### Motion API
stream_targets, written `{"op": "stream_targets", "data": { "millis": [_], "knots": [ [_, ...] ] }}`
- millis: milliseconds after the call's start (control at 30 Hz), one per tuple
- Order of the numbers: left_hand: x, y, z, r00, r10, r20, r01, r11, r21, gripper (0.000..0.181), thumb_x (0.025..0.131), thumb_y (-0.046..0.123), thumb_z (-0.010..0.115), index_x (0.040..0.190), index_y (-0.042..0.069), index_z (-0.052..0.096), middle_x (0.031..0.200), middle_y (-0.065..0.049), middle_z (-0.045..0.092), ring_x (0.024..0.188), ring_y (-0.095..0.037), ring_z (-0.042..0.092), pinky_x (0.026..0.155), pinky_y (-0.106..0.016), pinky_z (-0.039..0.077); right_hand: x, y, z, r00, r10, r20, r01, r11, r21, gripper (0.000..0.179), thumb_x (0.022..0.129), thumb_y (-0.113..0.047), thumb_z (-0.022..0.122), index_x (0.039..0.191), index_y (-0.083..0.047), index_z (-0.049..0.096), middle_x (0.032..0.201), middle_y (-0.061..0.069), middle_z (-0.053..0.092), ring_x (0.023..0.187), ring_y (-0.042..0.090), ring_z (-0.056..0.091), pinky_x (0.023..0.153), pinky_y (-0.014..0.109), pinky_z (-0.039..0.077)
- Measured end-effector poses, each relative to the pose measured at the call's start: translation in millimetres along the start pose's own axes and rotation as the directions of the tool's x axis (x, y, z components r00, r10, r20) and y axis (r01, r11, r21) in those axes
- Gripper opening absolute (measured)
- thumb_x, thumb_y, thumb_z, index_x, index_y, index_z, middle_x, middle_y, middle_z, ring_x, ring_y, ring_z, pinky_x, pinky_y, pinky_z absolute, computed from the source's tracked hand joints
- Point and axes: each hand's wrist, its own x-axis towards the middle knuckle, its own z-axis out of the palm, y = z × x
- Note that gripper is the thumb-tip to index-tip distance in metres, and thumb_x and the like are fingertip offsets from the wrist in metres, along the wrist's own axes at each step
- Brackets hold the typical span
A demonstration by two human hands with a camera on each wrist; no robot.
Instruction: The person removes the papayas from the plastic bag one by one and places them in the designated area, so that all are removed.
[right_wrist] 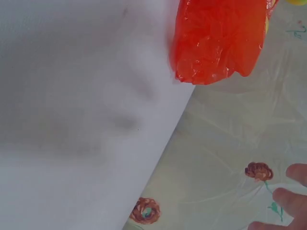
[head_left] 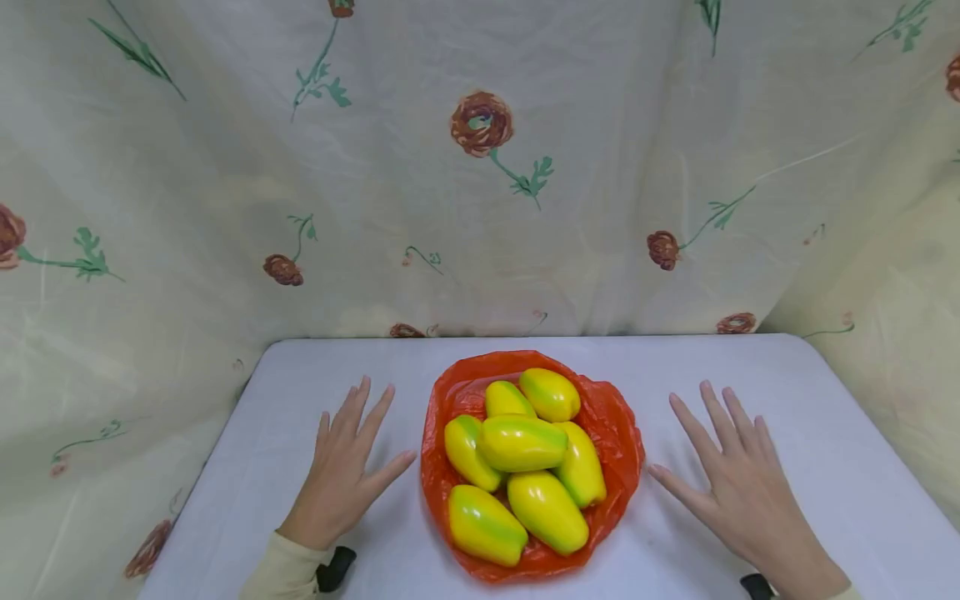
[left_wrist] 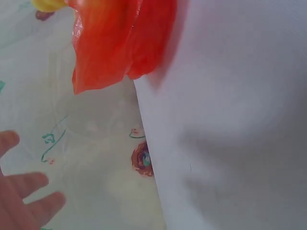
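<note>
In the head view a red plastic bag [head_left: 622,450] sits on the table, its mouth spread wide. Several yellow-green mangoes [head_left: 522,443] are heaped inside it. To the left of the bag is my left hand [head_left: 341,471], fingers straight and spread, holding nothing. My right hand [head_left: 742,483] is on the other side, also spread and holding nothing, its thumb near the bag's rim. Each wrist view shows the bag's red side [left_wrist: 122,43] and a few of that hand's fingertips [right_wrist: 290,201], apart from the bag.
The table [head_left: 750,367] has a white top with rounded far corners. Behind it and along both sides hangs a pale curtain [head_left: 585,250] printed with brown flowers and green stems. A dark band [head_left: 335,569] is on the left wrist.
</note>
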Motion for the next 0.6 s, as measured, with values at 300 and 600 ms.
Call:
{"op": "stream_targets", "data": {
  "millis": [300, 600],
  "knots": [
    [9.0, 0.7, 9.3, 0.991, 0.001, 0.133, 0.034, 0.964, -0.264, 0.083, 0.095, 0.057, 0.067, 0.164, 0.038, 0.024, 0.174, -0.004, 0.019, 0.157, -0.037, 0.029, 0.118, -0.072, 0.033, 5.6, -11, -7, 0.976, -0.119, -0.183, 0.144, 0.981, 0.13, 0.092, 0.08, -0.034, 0.087, 0.159, -0.023, 0.042, 0.161, 0.009, 0.047, 0.14, 0.033, 0.049, 0.105, 0.056, 0.053],
    [14.6, -6.5, 31.9, 0.97, 0.023, 0.243, 0.112, 0.84, -0.531, 0.079, 0.096, 0.04, 0.073, 0.159, 0.051, 0.027, 0.169, 0.01, 0.031, 0.142, -0.024, 0.052, 0.12, -0.061, 0.039, 15.9, -24, -6, 0.929, -0.305, -0.208, 0.347, 0.914, 0.209, 0.095, 0.07, -0.02, 0.096, 0.154, -0.019, 0.051, 0.153, 0.003, 0.056, 0.134, 0.021, 0.057, 0.109, 0.0, 0.021]
  ]
}}
